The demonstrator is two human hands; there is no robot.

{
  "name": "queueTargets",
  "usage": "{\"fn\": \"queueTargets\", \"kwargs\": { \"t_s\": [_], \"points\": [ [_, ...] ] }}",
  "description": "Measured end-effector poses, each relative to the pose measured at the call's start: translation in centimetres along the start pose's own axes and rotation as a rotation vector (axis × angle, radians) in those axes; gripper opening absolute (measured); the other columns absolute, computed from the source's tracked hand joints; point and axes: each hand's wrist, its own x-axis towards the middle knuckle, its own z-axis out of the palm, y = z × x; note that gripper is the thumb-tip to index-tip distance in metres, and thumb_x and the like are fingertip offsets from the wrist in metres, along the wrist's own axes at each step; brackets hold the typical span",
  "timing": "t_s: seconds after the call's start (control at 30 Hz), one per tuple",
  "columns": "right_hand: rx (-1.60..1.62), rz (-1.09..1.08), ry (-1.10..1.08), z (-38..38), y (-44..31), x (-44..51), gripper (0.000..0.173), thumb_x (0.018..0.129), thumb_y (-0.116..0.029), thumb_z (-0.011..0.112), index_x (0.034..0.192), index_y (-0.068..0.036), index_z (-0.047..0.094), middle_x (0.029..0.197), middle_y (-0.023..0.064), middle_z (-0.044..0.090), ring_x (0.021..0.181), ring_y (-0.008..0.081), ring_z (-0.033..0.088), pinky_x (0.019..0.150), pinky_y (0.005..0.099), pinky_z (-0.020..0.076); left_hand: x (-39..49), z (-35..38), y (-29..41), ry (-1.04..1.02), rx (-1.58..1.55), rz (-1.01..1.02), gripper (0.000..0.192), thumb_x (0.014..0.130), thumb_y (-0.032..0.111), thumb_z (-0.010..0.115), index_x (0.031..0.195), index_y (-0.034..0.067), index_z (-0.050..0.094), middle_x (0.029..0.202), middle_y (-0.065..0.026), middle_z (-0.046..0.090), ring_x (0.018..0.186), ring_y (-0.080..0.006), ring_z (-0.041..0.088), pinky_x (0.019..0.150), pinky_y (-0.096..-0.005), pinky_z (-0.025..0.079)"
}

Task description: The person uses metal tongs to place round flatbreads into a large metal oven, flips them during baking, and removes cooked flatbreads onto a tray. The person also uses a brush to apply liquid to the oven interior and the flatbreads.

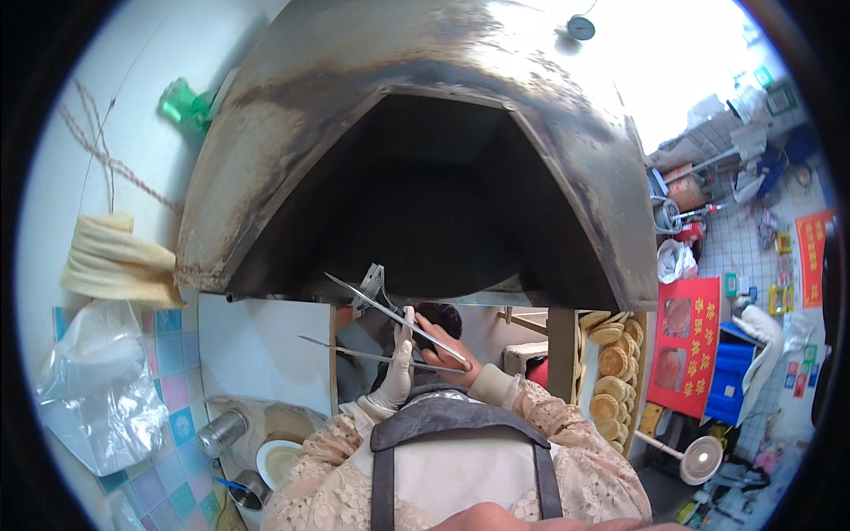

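A long pair of metal tongs (435,340) spreads leftward in a V below the dark mouth of a metal oven (431,192). My right hand (455,352), bare, holds it near the bend. My left hand (398,365), in a whitish glove, is between the two arms; one arm crosses in front of its fingers and the other passes partly behind it. Whether these fingers grip anything is hidden. Just beyond the gloved fingertips is a grey metal fitting or tool (372,289), too unclear to name.
Round flatbreads (614,362) fill a long tray to the right, near a red printed sign (684,345) and a small fan (700,459). On the left are a metal canister (222,431), a white bowl (277,462), plastic bags (106,398) and a hanging yellowish cloth (119,262).
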Motion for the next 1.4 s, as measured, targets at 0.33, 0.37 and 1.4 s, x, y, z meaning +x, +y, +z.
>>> {"fn": "queueTargets", "kwargs": {
  "t_s": [0.33,0.37,1.4],
  "points": [
    [-0.558,0.315,-0.141,1.6,4.5,16.5,0.048,0.086,-0.021,0.047,0.133,-0.019,0.043,0.082,0.0241,0.064,0.077,0.0412,0.061,0.074,0.0485,0.0496,-2.0,-9.8,2.5,0.292,0.070,-0.007,0.071,0.094,0.037,0.040,0.147,0.009,0.002,0.140,-0.0158,0.034,0.127,-0.0249,0.038,0.102,-0.0346,0.032],
    [-0.598,0.276,-0.173,2.8,4.2,19.5,0.047,0.085,-0.022,0.046,0.132,-0.018,0.045,0.083,0.0240,0.064,0.079,0.0402,0.062,0.074,0.0486,0.0494,-2.2,-10.3,2.8,0.305,0.123,0.010,0.069,0.094,0.035,0.039,0.147,0.009,0.003,0.139,-0.0168,0.035,0.126,-0.0258,0.039,0.102,-0.0361,0.032],
    [-0.654,0.611,-0.327,-2.8,9.3,10.3,0.047,0.087,-0.018,0.043,0.134,-0.014,0.043,0.116,0.0254,0.056,0.106,0.0393,0.055,0.092,0.0448,0.0441,-2.1,-11.4,3.9,0.258,0.310,0.135,0.070,0.088,0.023,0.046,0.145,0.001,0.010,0.135,-0.0181,0.038,0.123,-0.0268,0.042,0.105,-0.0397,0.030]
  ]
}}
